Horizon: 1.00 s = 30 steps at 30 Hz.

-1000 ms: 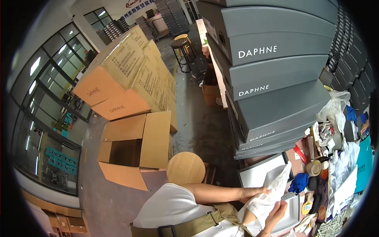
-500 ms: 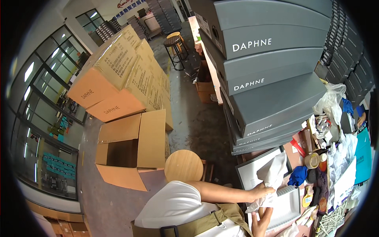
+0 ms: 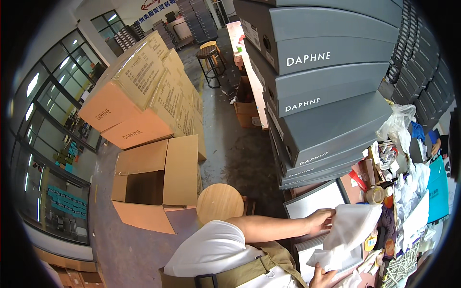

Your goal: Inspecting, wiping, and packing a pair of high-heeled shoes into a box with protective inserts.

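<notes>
A thin, crumpled white sheet of tissue paper (image 3: 353, 228) is spread between my two hands. My left hand (image 3: 321, 221) is closed at its left edge, with fingers curled. Below, my right hand (image 3: 321, 277) grips the lower corner, thumb and fingers together; part of that hand is cut off by the picture's lower edge. Under the sheet lies an open shoe box (image 3: 305, 255) with a white inside and a ribbed rim, largely covered. A box lid (image 3: 314, 200) rests beyond my left hand, white inner side up.
Grey shoe boxes (image 3: 331, 125) stand stacked high beyond the lid. On the right, the table holds a tape roll (image 3: 375, 195), white papers (image 3: 413, 192) and a bundle of sticks (image 3: 402, 269). A round wooden stool (image 3: 220, 206) and an open carton (image 3: 180, 175) are at left.
The bunched tissue paper has been opened out and moved right. My hands have drawn apart, the left one up. A crumpled blue piece on the table is now hidden behind the sheet.
</notes>
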Tool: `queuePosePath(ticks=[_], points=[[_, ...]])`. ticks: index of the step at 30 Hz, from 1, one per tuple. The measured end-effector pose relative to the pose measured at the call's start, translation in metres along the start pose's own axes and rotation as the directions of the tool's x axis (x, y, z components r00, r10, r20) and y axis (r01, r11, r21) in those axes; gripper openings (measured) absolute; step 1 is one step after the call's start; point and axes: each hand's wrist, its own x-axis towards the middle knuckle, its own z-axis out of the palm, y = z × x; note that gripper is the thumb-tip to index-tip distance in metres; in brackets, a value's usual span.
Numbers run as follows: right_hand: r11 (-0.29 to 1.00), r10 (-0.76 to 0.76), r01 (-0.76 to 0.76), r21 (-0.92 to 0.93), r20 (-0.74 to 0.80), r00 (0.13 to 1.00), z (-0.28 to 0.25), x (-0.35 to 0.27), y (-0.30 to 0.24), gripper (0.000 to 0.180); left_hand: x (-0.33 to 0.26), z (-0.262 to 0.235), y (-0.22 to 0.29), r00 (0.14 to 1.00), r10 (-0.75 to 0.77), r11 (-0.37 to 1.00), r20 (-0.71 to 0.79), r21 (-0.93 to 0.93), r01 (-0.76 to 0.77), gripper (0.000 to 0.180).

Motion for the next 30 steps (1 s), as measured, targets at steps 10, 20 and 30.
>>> queuePosePath(ticks=[10, 20, 30], points=[[0.976, -0.198, 0.202, -0.079, 0.053, 0.979, -0.024, 0.006, 0.063, 0.051, -0.05, 0.154, 0.112, 0.144, 0.653, -0.169, 0.743, 0.328, -0.929, 0.013], [0.959, -0.238, 0.241, -0.148, 0.036, 0.971, -0.074, -0.014, 0.028, 0.061, 0.029, -0.046, 0.053, 0.974, -0.042, -0.512, 0.222, 0.832, -0.212, 0.022], [0.34, -0.654, 0.873, -0.349, 0.579, 0.486, -0.057, 0.046, -0.059, 0.025, -0.047, 0.022, 0.04, 0.462, -0.835, 0.494, 0.298, 0.776, 0.393, 0.042]])
